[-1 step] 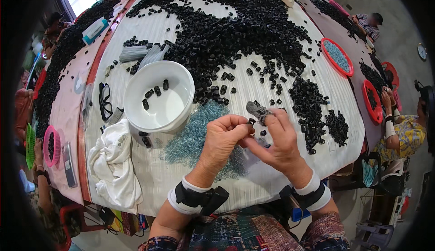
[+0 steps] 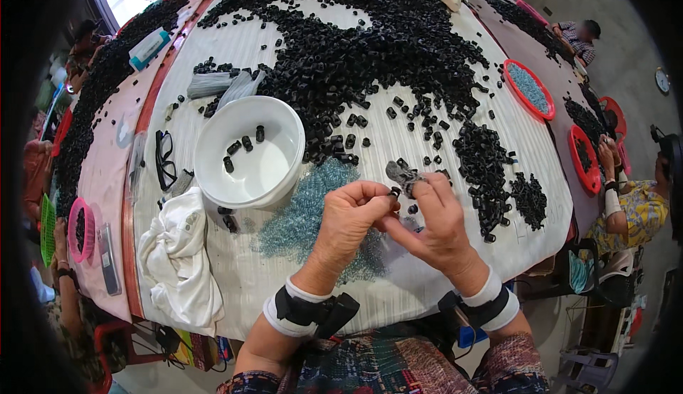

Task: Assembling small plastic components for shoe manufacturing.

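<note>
My left hand (image 2: 345, 223) is closed, thumb and forefinger pinching a small black plastic fitting (image 2: 395, 192). My right hand (image 2: 442, 223) meets it from the right with curled fingers, its thumb near the left fingertips. What the right fingers grip is hidden. A grey cloth finger cover (image 2: 404, 175) wraps a right fingertip, beside the fitting. Below and left of my hands spreads a heap of small pale-blue springs (image 2: 284, 223). A white bucket (image 2: 203, 180) holds several black fittings. Beyond my hands lies a large pile of black fittings (image 2: 370, 52).
Eyeglasses (image 2: 166, 159) and a crumpled white cloth (image 2: 181, 259) lie left of the bucket. Smaller heaps of black parts (image 2: 484, 173) sit at right, near a red basket (image 2: 546, 115) of springs. Other people work at side tables, one in a yellow patterned top (image 2: 637, 213).
The grey-covered fingertip of my right hand has shifted very slightly. Everything else looks the same.
</note>
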A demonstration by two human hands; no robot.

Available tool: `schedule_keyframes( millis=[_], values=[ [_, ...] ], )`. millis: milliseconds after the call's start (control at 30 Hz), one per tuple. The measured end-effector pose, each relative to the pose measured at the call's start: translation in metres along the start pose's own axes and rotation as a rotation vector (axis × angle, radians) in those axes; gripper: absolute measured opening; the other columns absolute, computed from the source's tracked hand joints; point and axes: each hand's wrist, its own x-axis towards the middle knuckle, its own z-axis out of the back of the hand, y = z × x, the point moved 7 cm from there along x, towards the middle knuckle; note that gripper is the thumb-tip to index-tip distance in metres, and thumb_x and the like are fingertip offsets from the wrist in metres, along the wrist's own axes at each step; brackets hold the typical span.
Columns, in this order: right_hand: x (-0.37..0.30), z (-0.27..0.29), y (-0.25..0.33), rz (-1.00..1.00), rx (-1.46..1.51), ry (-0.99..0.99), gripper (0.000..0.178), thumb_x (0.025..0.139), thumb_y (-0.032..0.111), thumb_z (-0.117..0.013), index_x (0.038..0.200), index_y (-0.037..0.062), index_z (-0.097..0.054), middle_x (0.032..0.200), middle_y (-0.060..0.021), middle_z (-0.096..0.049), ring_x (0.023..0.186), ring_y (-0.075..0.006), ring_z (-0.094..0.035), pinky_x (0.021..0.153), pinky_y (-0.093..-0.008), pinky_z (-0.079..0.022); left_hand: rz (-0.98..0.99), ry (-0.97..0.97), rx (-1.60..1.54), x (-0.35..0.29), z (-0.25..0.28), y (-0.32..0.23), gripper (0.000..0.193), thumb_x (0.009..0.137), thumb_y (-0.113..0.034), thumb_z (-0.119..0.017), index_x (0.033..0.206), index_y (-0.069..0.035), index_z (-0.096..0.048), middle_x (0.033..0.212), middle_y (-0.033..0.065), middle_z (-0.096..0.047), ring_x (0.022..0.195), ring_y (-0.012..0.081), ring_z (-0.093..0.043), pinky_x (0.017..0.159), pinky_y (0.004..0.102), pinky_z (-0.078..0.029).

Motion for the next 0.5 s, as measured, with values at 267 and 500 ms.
schedule_keyframes(
  millis=[267,500],
  values=[
    [-0.006,-0.014,-0.003,-0.006,-0.144,0.066,0.035,0.061,0.009,-0.077,0.087,0.0001,-0.054,0.078,-0.0123,-0.051,0.070,-0.0284,-0.055,0.057,-0.0351,-0.048,-0.001,0.008,0.008,0.001,0.000,0.000,0.012,0.079,-0.005,-0.064,0.085,0.005,-0.064,0.074,0.0072,-0.065,0.063,0.0100,-0.061,0.057,0.0203,-0.049],
    [-0.009,-0.013,-0.005,-0.025,-0.194,0.129,0.031,0.063,0.011,-0.075,0.083,0.0019,-0.053,0.073,-0.0099,-0.052,0.067,-0.0261,-0.055,0.056,-0.0357,-0.048,0.031,0.020,0.082,0.000,-0.002,0.003,0.013,0.079,-0.008,-0.065,0.085,0.003,-0.064,0.073,0.0054,-0.065,0.062,0.0085,-0.060,0.056,0.0200,-0.049]
  ],
)
